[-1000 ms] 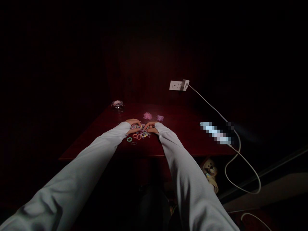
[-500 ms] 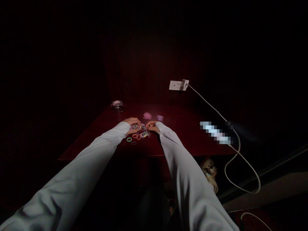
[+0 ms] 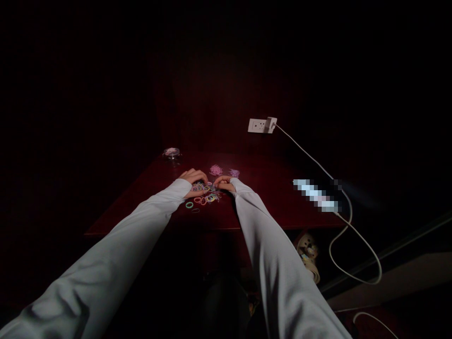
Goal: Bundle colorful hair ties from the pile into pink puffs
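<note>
A loose pile of multicoloured hair ties (image 3: 211, 197) lies on the dark red table, between and in front of my hands. My left hand (image 3: 193, 178) arches over the pile's left side, fingers curved and thumb apart, with hair ties under it. On the right edge of the pile, my right hand (image 3: 224, 182) has thumb and fingers drawn together; whatever is pinched there is too small to make out. A green hair tie (image 3: 189, 205) and a thin dark one lie nearest me, beside orange ones (image 3: 197, 200).
Behind the hands sit a pink heap (image 3: 216, 170) and a smaller purple heap (image 3: 234, 173). A clear round container (image 3: 172, 153) stands at the back left. A blurred-out bright device (image 3: 316, 195) lies at right, its white cable (image 3: 303, 148) running to a wall socket (image 3: 257, 125).
My left hand has lifted slightly and its fingers have spread from the thumb, uncovering more hair ties. My right hand has shifted a little to the right.
</note>
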Available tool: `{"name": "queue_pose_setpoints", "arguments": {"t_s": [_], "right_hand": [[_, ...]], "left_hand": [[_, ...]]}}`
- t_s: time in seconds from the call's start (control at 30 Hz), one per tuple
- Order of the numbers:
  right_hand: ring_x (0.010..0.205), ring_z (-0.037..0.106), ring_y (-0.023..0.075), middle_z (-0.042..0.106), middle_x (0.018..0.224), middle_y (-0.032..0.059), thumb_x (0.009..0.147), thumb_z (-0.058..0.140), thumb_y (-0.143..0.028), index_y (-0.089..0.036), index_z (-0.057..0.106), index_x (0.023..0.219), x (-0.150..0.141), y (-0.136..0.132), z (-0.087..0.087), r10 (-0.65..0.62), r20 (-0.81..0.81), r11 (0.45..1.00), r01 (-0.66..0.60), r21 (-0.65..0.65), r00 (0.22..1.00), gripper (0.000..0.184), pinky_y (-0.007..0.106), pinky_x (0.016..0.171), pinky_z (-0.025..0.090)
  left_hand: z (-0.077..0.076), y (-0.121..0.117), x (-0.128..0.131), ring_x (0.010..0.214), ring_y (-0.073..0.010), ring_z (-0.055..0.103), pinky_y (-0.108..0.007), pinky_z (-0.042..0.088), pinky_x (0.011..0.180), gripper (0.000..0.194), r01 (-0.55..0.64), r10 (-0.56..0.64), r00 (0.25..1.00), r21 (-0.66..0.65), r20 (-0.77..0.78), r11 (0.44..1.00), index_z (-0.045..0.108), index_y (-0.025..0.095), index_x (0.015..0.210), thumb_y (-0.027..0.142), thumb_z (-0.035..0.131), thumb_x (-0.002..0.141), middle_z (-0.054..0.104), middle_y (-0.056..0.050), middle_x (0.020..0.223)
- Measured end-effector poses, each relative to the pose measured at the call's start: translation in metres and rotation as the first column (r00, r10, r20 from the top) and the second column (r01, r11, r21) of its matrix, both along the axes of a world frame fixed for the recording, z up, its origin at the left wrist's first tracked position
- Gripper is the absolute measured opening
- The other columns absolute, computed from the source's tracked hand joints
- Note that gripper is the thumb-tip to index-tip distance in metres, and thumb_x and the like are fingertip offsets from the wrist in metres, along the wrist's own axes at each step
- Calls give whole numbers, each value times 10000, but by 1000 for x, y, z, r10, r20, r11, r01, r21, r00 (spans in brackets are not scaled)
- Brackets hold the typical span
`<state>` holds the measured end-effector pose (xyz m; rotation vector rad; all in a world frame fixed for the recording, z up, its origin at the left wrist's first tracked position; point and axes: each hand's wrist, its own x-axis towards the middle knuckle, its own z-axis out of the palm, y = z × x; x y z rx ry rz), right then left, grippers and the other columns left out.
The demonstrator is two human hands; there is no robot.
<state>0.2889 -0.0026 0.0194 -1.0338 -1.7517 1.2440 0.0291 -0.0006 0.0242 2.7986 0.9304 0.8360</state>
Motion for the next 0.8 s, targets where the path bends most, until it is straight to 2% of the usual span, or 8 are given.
{"name": "queue_pose_setpoints", "arguments": {"t_s": [0.23, 0.37, 0.67, 0.8], "right_hand": [[561, 396, 87, 541, 581, -79, 665, 889, -447, -184, 712, 861, -3, 0, 1, 6, -11, 1000, -6, -14, 1000, 372, 239, 565, 264], [591, 430, 93, 576, 619, -70, 652, 904, -465, -188, 702, 854, -4, 0, -1, 0, -33, 1000, 0, -26, 999, 398, 244, 593, 298], [546, 356, 81, 509, 540, -95, 592, 923, -541, -197, 688, 800, -5, 18, -11, 13, -25, 1000, -14, -19, 1000, 465, 250, 565, 236], [562, 393, 85, 551, 566, -80, 597, 930, -496, -200, 692, 791, -5, 18, -12, 11, -61, 1000, -13, -28, 998, 427, 248, 576, 278]], "left_hand": [[4, -3, 3, 1089, -261, 589, -379, 412, 944, 342, -11, 11, 1000, 0, 2, 1000, 727, 248, 1059, 577, 700, 969, 762, -55, 1264], [6, -4, 9, 1089, -251, 582, -372, 391, 928, 319, -22, 23, 1000, 19, -10, 1000, 737, 259, 1047, 568, 724, 971, 760, -34, 1244], [2, -3, 25, 1055, -233, 594, -361, 384, 910, 318, -70, 70, 998, 54, 7, 996, 751, 250, 985, 556, 677, 1034, 772, -27, 1163], [1, -1, 24, 1074, -232, 597, -360, 386, 921, 255, -67, 68, 998, 46, -5, 997, 763, 257, 996, 489, 667, 1043, 783, -20, 1165]]}}
